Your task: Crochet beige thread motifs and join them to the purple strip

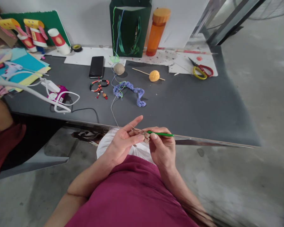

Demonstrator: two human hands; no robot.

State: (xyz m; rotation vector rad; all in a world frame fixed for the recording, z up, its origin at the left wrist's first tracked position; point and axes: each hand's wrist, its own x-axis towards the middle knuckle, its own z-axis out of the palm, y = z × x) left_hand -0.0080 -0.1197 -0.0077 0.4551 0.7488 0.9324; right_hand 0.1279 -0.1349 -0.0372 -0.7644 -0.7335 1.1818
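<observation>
Just off the table's front edge, my left hand [123, 140] pinches a small beige crochet piece [146, 136] between thumb and fingers, its index finger stretched out. My right hand [163, 146] grips a green crochet hook [164, 134], whose tip reaches the piece. A thin beige yarn [112, 108] runs from my left hand up across the table, towards a beige ball of yarn [119, 69]. Beyond my hands lies a curled strip of blue-purple crochet [140, 93], with blue and green strands leading up into a dark green paper bag [130, 31].
A phone [96, 66], beaded bracelets [99, 85] and a yellow ball on a stick [154, 75] lie on the table. Scissors [202, 71] are at the right, an orange bottle [157, 33] behind. At the left are a white lamp arm [26, 90], coloured paper [26, 64] and a seated person [2, 135].
</observation>
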